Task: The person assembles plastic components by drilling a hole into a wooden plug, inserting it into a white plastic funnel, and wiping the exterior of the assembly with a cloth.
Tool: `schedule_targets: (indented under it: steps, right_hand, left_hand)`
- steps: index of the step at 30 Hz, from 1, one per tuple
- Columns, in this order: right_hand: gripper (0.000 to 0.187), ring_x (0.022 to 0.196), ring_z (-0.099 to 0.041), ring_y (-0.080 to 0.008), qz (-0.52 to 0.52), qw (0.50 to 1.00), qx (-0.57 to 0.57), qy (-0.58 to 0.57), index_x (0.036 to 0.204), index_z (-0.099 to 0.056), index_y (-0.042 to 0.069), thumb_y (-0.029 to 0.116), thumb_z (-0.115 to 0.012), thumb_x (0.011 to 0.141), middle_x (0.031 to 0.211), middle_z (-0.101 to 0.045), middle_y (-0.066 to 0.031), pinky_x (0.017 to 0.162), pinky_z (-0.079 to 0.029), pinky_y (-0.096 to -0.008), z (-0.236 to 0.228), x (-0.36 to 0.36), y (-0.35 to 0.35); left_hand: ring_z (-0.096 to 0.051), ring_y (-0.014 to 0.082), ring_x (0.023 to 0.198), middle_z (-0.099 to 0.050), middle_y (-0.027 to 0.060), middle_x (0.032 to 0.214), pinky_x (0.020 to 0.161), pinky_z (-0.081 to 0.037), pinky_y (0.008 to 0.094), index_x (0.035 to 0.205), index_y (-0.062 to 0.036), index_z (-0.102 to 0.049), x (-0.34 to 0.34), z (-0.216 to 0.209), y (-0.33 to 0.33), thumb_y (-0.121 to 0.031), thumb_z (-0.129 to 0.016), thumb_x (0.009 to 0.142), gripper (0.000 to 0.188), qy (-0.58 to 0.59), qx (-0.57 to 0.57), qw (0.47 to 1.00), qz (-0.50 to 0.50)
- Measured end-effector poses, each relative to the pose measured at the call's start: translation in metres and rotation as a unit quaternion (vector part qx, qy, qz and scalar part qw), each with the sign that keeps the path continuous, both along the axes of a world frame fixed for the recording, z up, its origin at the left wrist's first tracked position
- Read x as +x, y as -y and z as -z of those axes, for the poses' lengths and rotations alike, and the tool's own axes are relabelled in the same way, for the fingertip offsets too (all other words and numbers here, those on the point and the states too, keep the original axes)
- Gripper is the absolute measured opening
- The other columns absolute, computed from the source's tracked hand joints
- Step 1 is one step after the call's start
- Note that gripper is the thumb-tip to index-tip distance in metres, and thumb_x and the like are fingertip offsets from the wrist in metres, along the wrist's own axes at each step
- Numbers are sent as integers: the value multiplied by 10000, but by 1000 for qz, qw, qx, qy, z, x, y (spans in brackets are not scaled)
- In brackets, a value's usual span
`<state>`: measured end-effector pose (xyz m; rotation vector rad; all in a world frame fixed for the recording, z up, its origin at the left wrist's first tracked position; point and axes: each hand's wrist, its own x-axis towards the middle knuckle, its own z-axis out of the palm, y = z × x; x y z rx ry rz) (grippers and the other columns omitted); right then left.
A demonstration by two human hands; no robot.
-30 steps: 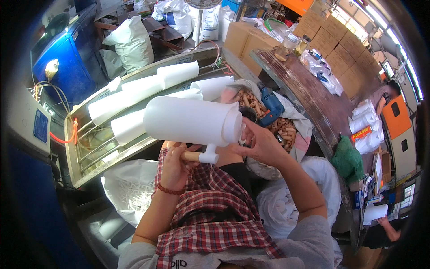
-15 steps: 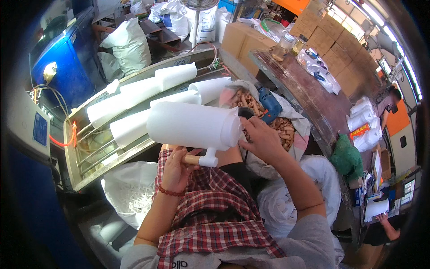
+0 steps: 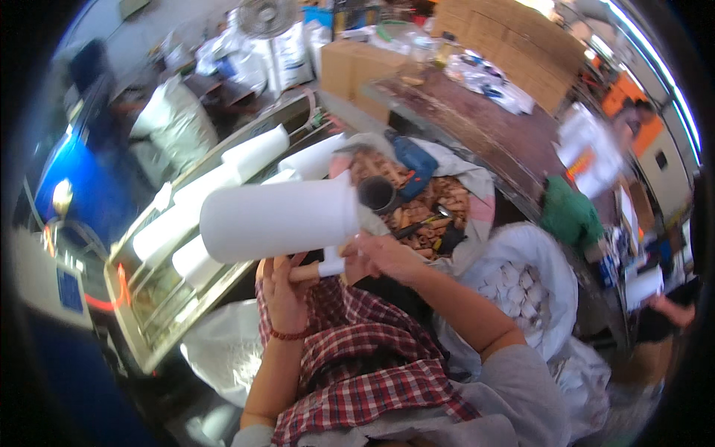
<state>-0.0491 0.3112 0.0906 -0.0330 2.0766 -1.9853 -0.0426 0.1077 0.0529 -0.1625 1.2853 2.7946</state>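
Note:
A big white plastic jug point(image 3: 279, 217) lies on its side in front of me, its dark open mouth point(image 3: 376, 194) turned to the right. My left hand point(image 3: 281, 290) is under it, fingers closed on a short wooden handle point(image 3: 304, 273) that ends in a white fitting point(image 3: 331, 264) below the jug. My right hand point(image 3: 380, 253) grips the jug at its neck end, beside the fitting. A red bead bracelet point(image 3: 289, 334) sits on my left wrist. A red plaid cloth point(image 3: 350, 350) covers my lap.
Several more white jugs point(image 3: 223, 179) lie on a metal rack point(image 3: 141, 298) at the left. A sack of brown wooden pieces point(image 3: 428, 205) stands behind the jug, a white bag of small white parts point(image 3: 521, 287) at the right. Another person point(image 3: 596, 149) stands far right by a long table point(image 3: 477, 112).
The view has shifted; the jug's mouth has turned more to the right and toward me. Both hands keep their hold on the handle and the jug.

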Motion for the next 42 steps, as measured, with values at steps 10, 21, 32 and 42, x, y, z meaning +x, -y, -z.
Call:
schedule_targets:
  steps: [10,21,32,42]
  right_hand:
    - [211,419,-469,-61,243,954,-143,-103,974,-598,12,190,-490,941,691,-598,-51,370,-339,-205,-22,8,-45]
    - [435,707,-672,-270,551,728,356,-200,976,-616,4,419,-569,856,718,-683,-100,724,-508,-388,-71,-13,-330]
    - [818,1163,-512,-320,509,764,315,-240,1361,-286,-58,390,-681,803,1276,-482,-276,955,-415,-350,-28,-126,-436]
    - [492,1132,-513,-229,79,930,346,-95,1278,-465,-16,230,-608,876,1236,-524,-132,952,-406,-331,43,-119,-254]
  left_hand:
    - [-504,229,1170,-472,137,1343,904,-423,325,1392,-31,-306,-17,-10,-88,-250,-418,982,478,-36,-25,975,218]
    - [-578,183,776,-587,116,1113,668,-517,303,1252,-60,-452,-51,56,56,-243,-502,936,369,97,-180,979,-13]
    - [-562,112,672,-598,18,997,497,-399,231,1139,-117,-491,18,185,311,-307,-562,909,306,210,-444,839,-233]
    - [-521,371,1132,-540,269,1215,986,-396,416,1198,96,-509,225,278,411,-137,-634,799,478,374,-657,590,-284]
